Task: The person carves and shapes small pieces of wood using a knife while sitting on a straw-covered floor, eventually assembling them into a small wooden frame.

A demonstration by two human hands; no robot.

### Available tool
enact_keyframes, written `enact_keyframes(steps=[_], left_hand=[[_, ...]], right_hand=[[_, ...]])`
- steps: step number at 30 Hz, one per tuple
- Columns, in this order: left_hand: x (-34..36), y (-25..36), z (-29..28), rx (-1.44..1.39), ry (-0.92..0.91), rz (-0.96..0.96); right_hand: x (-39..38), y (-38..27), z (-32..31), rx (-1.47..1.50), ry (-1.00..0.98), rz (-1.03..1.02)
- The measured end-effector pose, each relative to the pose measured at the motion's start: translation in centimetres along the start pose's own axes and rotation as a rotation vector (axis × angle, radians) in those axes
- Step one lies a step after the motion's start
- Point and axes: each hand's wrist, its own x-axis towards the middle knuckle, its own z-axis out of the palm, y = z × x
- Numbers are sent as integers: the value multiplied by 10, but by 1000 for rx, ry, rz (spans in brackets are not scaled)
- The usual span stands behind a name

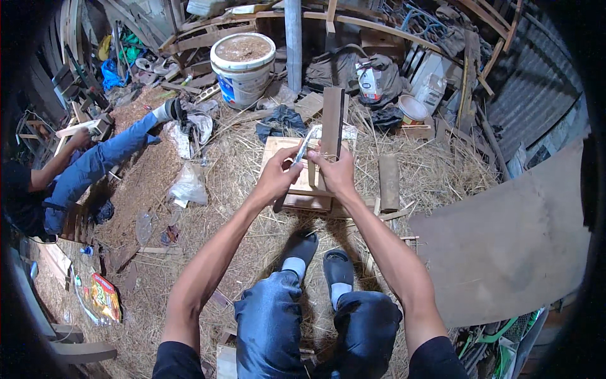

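Slim silvery tool (pixel 305 145) is pinched btwn thumb & fingers of L grip (pixel 278 173), held aslant; exact kind can't be told. Long flat brown wooden board w/ dark edge (pixel 331 120) is clasped in R grip (pixel 336 173), far end raised. Narrow yellowish strip (pixel 311 173) is seen just below R thumb; whether gripped, unclear. All held over low pale wooden worktop (pixel 271 150). To R, short flat brown offcut (pixel 389 183) is laid on straw-strewn floor (pixel 227 218); farther R, large grey-brown sheet (pixel 505 240). Beyond worktop, round white plastic bucket (pixel 255 77), filled w/ brown shavings, is placed nr grey post (pixel 293 44). Far L, co-worker in blue trousers (pixel 88 177) is seated.
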Motion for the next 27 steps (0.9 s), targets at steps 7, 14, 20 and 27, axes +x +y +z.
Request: enact_keyframes(steps=[7,14,20,27], left_hand=[[-7,17,2,1,79,-75],[-12,22,7,-29,113,-49],[-15,13,5,-34,97,-22],[-15,10,4,-121,51,-53]], right_hand=[[-6,-2,4,-82,53,14],[-17,-10,7,-8,55,21],[-22,-20,-6,43,-93,2],[-23,-17,-3,-32,-80,28]])
